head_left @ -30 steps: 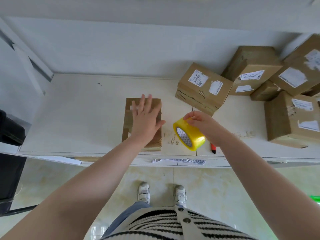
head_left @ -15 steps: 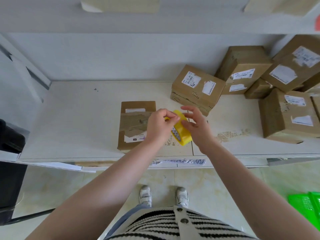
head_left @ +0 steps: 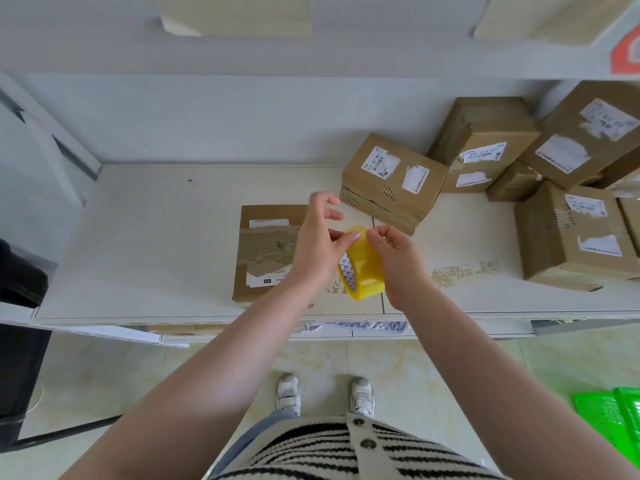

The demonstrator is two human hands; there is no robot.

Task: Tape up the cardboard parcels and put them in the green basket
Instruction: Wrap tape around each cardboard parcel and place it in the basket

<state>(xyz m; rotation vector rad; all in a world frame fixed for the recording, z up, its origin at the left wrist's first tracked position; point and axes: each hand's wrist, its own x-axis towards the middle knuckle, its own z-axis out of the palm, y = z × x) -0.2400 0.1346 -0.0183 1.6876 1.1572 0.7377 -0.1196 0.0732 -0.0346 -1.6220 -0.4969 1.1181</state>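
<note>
tape roll: the yellow packing tape roll (head_left: 362,263) is hovering over the shelf edge, between both hands
right hand: the right hand (head_left: 398,261) is curling round the roll
left hand: the left hand (head_left: 317,244) is pinching at the roll's top rim, other fingers spread
parcel: the flat cardboard parcel (head_left: 266,251) is lying just left of the hands, nearer the left hand, long axis running away from the person
basket: the green basket (head_left: 613,417) is sitting on the floor, far right

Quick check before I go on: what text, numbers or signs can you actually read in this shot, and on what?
"576 C01", doubtful: label on the nearest brown parcel.
"841 010 071", doubtful: label on the parcel behind it.
Flat parcel's label: too blurred.
Triangle marks inside the yellow tape roll: no legible words.
Other labels: torn, unreadable.
</note>
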